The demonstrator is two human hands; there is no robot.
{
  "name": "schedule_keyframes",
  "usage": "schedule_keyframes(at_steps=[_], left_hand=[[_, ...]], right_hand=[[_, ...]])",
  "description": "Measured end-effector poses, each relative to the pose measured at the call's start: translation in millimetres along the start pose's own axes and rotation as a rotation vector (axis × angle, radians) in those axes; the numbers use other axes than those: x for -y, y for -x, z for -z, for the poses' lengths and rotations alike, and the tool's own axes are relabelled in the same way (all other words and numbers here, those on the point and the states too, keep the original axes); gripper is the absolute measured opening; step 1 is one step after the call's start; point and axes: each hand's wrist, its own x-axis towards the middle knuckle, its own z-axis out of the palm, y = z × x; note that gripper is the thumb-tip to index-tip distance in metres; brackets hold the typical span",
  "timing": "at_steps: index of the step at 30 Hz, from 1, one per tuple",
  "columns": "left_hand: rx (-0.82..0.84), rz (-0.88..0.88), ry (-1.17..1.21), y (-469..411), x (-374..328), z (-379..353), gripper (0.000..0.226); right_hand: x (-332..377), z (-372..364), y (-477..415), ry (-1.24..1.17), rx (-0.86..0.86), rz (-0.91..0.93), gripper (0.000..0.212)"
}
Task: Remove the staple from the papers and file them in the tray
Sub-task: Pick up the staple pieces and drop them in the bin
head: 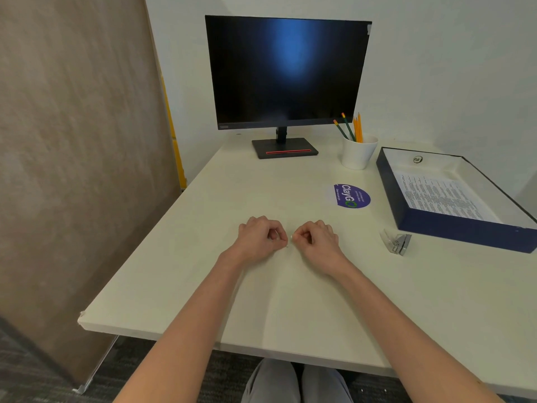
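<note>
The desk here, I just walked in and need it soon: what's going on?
A person sits with both hands curled close together on the table, the left hand and right hand pinching something tiny, possibly the staple. The papers already lie in the blue tray. A staple remover rests beside it.

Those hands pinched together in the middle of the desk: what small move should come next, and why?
Probably set the tiny staple aside. The papers already lie in the tray, the staple remover rests unused, and the left hand and right hand seem to pinch only it.
</note>
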Motion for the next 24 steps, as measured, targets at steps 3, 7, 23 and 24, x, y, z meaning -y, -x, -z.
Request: schedule_keyframes(at_steps=[3,7,23,24], left_hand=[[0.020,0.012,-0.043,0,-1,-1,0.008],[0.032,0.015,-0.051,2,1,-2,0.012],[-0.101,0.007,0.537,-5,-36,11,0.004],[-0.104,-0.009,0.539,-7,-43,11,0.004]], right_hand=[[0,0,0,0.001,-0.003,-0.005,0.014],[4,4,-1,-0.036,0.008,-0.025,0.011],[10,53,15,-0.456,-0.052,-0.136,0.007],[9,57,16,-0.473,-0.063,-0.140,0.009]])
